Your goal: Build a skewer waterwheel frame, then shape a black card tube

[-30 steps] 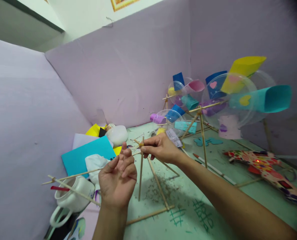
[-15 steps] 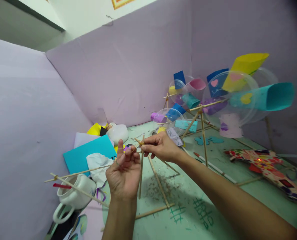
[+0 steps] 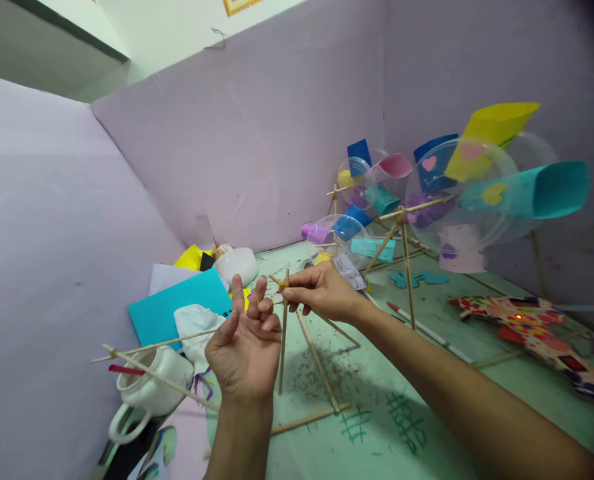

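Centre of frame: the top joint of a stick frame (image 3: 282, 360) is pinched by the right hand (image 3: 321, 293), with the legs set on the green table (image 3: 427, 400). The left hand (image 3: 244, 350) is held open just left of the joint, palm up and fingers loosely curled. Nothing is gripped, though a thread on the fingers cannot be ruled out.

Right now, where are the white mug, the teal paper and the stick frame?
white mug (image 3: 147, 400): head view, on its side wall.
teal paper (image 3: 171, 303): head view, on the bare middle of the sheet.
stick frame (image 3: 317, 361): head view, on one slanted leg.
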Demonstrator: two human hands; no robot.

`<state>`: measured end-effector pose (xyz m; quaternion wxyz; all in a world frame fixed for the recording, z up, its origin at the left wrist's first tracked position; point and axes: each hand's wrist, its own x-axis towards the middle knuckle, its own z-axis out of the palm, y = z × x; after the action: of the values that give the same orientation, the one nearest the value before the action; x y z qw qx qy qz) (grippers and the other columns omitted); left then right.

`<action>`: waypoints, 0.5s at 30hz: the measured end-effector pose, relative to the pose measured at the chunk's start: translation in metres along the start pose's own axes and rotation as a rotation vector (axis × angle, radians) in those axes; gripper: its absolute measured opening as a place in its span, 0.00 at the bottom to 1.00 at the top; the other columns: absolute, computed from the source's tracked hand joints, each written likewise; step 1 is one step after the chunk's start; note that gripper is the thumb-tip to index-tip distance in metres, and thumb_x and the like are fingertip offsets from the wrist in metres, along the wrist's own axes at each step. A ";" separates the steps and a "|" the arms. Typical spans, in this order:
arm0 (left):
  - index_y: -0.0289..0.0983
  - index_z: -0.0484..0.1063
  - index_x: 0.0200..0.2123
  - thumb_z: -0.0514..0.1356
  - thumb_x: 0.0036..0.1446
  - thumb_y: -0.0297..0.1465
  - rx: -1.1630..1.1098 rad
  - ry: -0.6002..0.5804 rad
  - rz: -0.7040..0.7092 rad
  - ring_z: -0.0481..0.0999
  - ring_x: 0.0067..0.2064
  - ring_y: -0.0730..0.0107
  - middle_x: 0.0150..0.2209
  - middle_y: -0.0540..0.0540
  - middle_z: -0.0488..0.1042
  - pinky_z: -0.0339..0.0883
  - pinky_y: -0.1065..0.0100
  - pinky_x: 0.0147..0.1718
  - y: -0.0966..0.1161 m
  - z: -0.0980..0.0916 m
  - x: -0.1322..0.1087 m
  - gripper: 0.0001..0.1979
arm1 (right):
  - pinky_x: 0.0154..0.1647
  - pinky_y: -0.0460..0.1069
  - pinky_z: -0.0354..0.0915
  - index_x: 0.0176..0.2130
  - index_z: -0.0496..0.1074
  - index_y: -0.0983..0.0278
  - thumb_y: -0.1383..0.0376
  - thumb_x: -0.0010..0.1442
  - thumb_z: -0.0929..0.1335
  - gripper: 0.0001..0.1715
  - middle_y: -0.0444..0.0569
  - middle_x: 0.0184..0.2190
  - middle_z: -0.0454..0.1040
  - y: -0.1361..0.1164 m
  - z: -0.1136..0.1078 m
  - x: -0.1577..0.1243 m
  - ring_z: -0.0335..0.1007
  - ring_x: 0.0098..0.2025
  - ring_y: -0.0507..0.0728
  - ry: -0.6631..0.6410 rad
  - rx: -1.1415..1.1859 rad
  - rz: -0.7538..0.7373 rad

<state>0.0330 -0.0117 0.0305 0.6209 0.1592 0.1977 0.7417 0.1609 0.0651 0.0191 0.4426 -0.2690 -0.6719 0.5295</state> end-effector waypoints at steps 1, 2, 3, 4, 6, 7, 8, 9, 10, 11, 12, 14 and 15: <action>0.43 0.65 0.52 0.55 0.46 0.26 0.021 -0.039 0.015 0.71 0.27 0.75 0.42 0.40 0.76 0.60 0.76 0.20 0.001 0.001 -0.001 0.27 | 0.17 0.41 0.61 0.23 0.74 0.69 0.65 0.47 0.67 0.09 0.44 0.16 0.70 0.000 0.000 0.000 0.64 0.19 0.46 -0.002 0.002 -0.001; 0.45 0.62 0.54 0.54 0.47 0.26 0.050 -0.071 0.038 0.69 0.26 0.76 0.46 0.38 0.74 0.59 0.76 0.20 0.002 0.003 -0.001 0.28 | 0.17 0.40 0.62 0.22 0.74 0.68 0.65 0.47 0.67 0.09 0.44 0.16 0.70 0.000 0.000 0.000 0.64 0.19 0.46 -0.003 0.003 -0.002; 0.48 0.60 0.56 0.54 0.49 0.27 0.088 -0.092 0.061 0.69 0.26 0.76 0.48 0.37 0.72 0.59 0.76 0.19 0.003 0.004 -0.001 0.29 | 0.17 0.40 0.62 0.22 0.74 0.68 0.65 0.48 0.67 0.09 0.43 0.16 0.70 0.000 0.000 0.000 0.64 0.19 0.46 -0.002 0.001 -0.002; 0.50 0.57 0.57 0.53 0.51 0.27 0.130 -0.099 0.077 0.70 0.27 0.76 0.50 0.36 0.70 0.59 0.77 0.19 0.004 0.006 -0.001 0.29 | 0.17 0.40 0.62 0.22 0.74 0.68 0.66 0.48 0.67 0.08 0.43 0.16 0.70 0.000 -0.001 0.001 0.64 0.19 0.46 -0.002 -0.004 -0.002; 0.52 0.52 0.60 0.51 0.55 0.28 0.219 -0.083 0.082 0.71 0.29 0.76 0.52 0.34 0.68 0.58 0.78 0.19 0.008 0.011 0.001 0.29 | 0.17 0.40 0.61 0.22 0.73 0.68 0.66 0.48 0.67 0.08 0.43 0.16 0.69 -0.001 -0.001 0.001 0.64 0.19 0.46 -0.001 -0.013 -0.007; 0.52 0.49 0.61 0.50 0.57 0.29 0.271 -0.064 0.072 0.72 0.30 0.75 0.52 0.33 0.69 0.57 0.79 0.18 0.011 0.013 0.003 0.29 | 0.17 0.41 0.61 0.21 0.73 0.68 0.66 0.48 0.67 0.08 0.43 0.16 0.69 -0.001 -0.001 0.002 0.64 0.18 0.46 -0.002 -0.018 -0.010; 0.51 0.47 0.61 0.50 0.58 0.29 0.333 -0.046 0.059 0.72 0.30 0.75 0.50 0.33 0.69 0.55 0.80 0.17 0.013 0.017 0.005 0.29 | 0.16 0.41 0.61 0.21 0.73 0.68 0.66 0.48 0.67 0.09 0.43 0.16 0.69 -0.001 0.000 0.002 0.64 0.18 0.46 -0.002 -0.020 -0.012; 0.50 0.45 0.62 0.50 0.58 0.30 0.408 -0.033 0.057 0.72 0.30 0.74 0.49 0.33 0.71 0.54 0.80 0.17 0.016 0.021 0.008 0.30 | 0.16 0.40 0.61 0.21 0.73 0.68 0.66 0.48 0.67 0.09 0.43 0.16 0.69 -0.001 0.000 0.002 0.63 0.18 0.46 0.001 -0.021 -0.011; 0.48 0.43 0.63 0.51 0.58 0.31 0.501 -0.029 0.062 0.72 0.29 0.73 0.46 0.34 0.72 0.53 0.80 0.16 0.019 0.026 0.010 0.32 | 0.16 0.41 0.60 0.21 0.73 0.68 0.66 0.48 0.67 0.09 0.43 0.16 0.69 -0.001 0.000 0.002 0.63 0.18 0.46 0.002 -0.023 -0.011; 0.46 0.41 0.64 0.52 0.57 0.32 0.615 -0.028 0.074 0.72 0.28 0.72 0.43 0.35 0.74 0.51 0.80 0.15 0.021 0.033 0.013 0.34 | 0.16 0.41 0.60 0.21 0.73 0.68 0.66 0.48 0.67 0.09 0.43 0.16 0.69 -0.001 0.000 0.002 0.63 0.18 0.46 0.002 -0.026 -0.012; 0.45 0.41 0.64 0.54 0.55 0.33 0.752 -0.027 0.089 0.71 0.27 0.73 0.40 0.36 0.75 0.50 0.79 0.14 0.022 0.040 0.016 0.36 | 0.17 0.41 0.61 0.21 0.73 0.68 0.66 0.48 0.67 0.09 0.43 0.16 0.69 0.000 0.000 0.002 0.62 0.18 0.46 0.000 -0.029 -0.016; 0.43 0.45 0.64 0.59 0.51 0.33 1.076 -0.038 0.157 0.68 0.22 0.75 0.31 0.42 0.76 0.48 0.77 0.14 0.022 0.056 0.019 0.39 | 0.17 0.41 0.61 0.22 0.73 0.68 0.66 0.49 0.67 0.09 0.43 0.16 0.69 0.001 0.000 0.002 0.63 0.18 0.47 -0.005 -0.029 -0.024; 0.42 0.51 0.63 0.60 0.49 0.33 1.249 -0.066 0.210 0.66 0.20 0.76 0.27 0.45 0.76 0.50 0.76 0.15 0.020 0.064 0.020 0.38 | 0.17 0.42 0.61 0.22 0.73 0.68 0.66 0.48 0.67 0.09 0.43 0.16 0.69 0.002 0.000 0.002 0.63 0.18 0.47 -0.002 -0.025 -0.028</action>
<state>0.0424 0.0112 0.0957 0.3407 0.5328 0.5573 0.5380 0.1593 0.0673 0.0174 0.4459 -0.2646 -0.6826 0.5151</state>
